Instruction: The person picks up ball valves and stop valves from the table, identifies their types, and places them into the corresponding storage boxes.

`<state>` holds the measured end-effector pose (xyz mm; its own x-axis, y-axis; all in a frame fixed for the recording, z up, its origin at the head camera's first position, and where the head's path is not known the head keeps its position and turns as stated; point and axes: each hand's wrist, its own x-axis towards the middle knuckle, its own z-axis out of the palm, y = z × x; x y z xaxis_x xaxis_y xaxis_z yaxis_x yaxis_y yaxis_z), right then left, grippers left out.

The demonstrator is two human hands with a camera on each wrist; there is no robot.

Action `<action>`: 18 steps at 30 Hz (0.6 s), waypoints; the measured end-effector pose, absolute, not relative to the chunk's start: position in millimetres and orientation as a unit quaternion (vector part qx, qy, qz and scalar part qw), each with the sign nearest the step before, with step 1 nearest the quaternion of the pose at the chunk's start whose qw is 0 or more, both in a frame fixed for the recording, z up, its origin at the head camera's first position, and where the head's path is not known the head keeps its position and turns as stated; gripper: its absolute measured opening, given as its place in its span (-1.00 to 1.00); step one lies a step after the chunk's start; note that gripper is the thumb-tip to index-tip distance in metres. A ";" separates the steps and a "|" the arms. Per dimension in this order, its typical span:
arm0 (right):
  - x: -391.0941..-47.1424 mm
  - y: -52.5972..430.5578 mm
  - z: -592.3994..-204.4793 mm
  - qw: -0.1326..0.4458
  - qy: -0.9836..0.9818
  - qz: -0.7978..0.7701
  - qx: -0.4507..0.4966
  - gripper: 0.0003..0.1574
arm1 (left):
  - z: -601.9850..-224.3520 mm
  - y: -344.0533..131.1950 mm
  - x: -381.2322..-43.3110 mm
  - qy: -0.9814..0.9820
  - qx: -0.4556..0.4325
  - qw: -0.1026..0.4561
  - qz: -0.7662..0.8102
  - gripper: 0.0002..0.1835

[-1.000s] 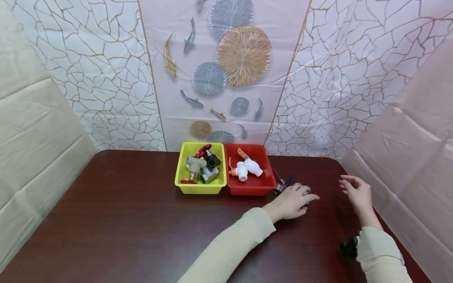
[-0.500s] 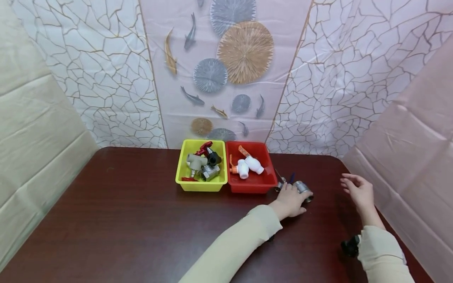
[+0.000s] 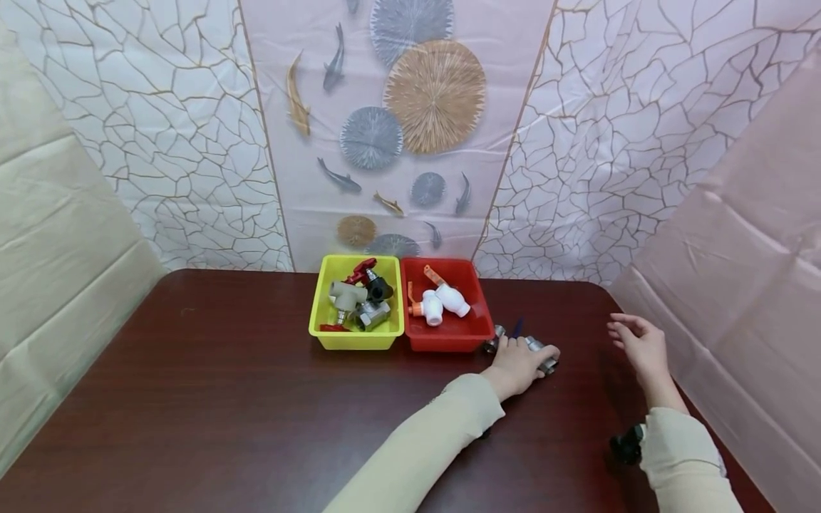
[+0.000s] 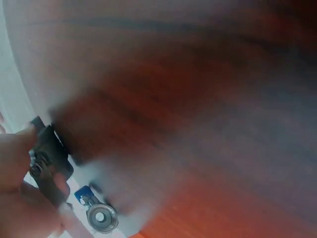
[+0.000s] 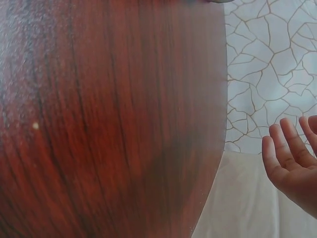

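Observation:
My left hand [image 3: 518, 365] is just right of the red bin, its fingers and thumb around a metal valve [image 3: 544, 358]. In the left wrist view, the valve's dark grey body [image 4: 54, 153] shows between thumb and fingers, with a small stem on its side; the palm side is hidden. Another metal valve [image 3: 494, 338] lies beside the hand, close to the bin. Its blue handle [image 4: 84, 193] and round open end [image 4: 102, 218] appear in the left wrist view. My right hand [image 3: 643, 351] hangs over the table's right side, fingers loosely bent and holding nothing.
Left of the hands, a red bin [image 3: 452, 343] holds white plastic valves [image 3: 442, 305] with orange handles. A yellow bin [image 3: 356, 343] adjoins it, with several grey, black and metal valves inside. Patterned cloth [image 3: 410, 178] stands behind the dark wooden table [image 3: 224, 399].
My left hand has drawn back slightly to the left, uncovering the metal valve and then gripping it. The right hand stays about where it was.

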<state>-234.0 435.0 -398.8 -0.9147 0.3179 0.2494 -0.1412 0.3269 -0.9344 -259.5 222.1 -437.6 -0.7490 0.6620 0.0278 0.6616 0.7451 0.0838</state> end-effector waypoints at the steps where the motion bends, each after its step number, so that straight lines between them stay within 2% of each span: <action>1: -234.3 435.0 -399.0 0.200 -0.792 0.574 -0.057 -0.45 | -437.7 221.9 -260.3 0.932 0.359 0.004 0.044 -0.55; 9: -237.4 428.9 -396.5 0.201 -0.792 0.574 -0.049 -0.44 | -442.2 213.6 -266.7 0.915 0.403 0.004 0.019 -0.52; 18: -240.0 425.0 -390.3 0.204 -0.787 0.581 -0.041 -0.46 | -440.0 211.1 -268.6 0.897 0.439 -0.037 -0.032 -0.51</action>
<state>-240.0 425.0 -390.3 -0.9130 0.3025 0.2737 -0.1726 0.3212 -0.9311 -268.6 211.1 -440.0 -0.6126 0.7895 0.0387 0.7846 0.6133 -0.0905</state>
